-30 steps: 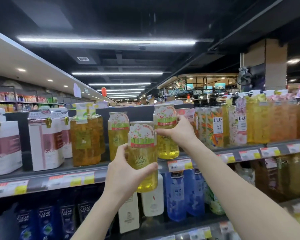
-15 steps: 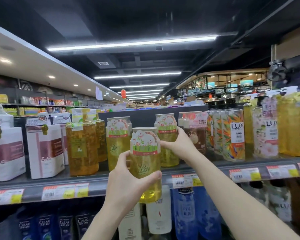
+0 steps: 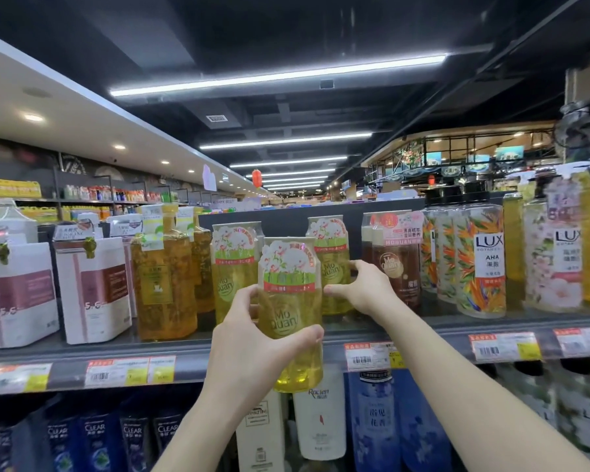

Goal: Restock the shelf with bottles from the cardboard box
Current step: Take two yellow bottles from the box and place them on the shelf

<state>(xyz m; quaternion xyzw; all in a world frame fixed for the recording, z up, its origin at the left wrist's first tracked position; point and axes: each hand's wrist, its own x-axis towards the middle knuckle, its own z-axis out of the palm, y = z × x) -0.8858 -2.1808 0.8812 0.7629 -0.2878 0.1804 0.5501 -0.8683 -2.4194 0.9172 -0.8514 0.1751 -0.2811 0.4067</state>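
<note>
My left hand [image 3: 252,349] grips a yellow Mo Quan bottle [image 3: 290,301] with a floral wrap, held upright in front of the top shelf [image 3: 191,349], its base below the shelf edge. My right hand [image 3: 365,287] wraps around a second yellow Mo Quan bottle [image 3: 331,264] that stands on the shelf further back. A third such bottle [image 3: 234,267] stands on the shelf just left of them. The cardboard box is out of sight.
On the same shelf stand white packs [image 3: 92,284] and amber bottles [image 3: 164,277] to the left, a brown Mo Quan bottle [image 3: 395,267] and LUX bottles [image 3: 481,264] to the right. Price tags [image 3: 130,371] line the shelf edge. CLEAR bottles [image 3: 96,441] and white bottles [image 3: 319,424] fill the shelf below.
My right hand has set its bottle further back and lower onto the shelf. The bottle in my left hand has stayed at about the same height. The view has shifted left.
</note>
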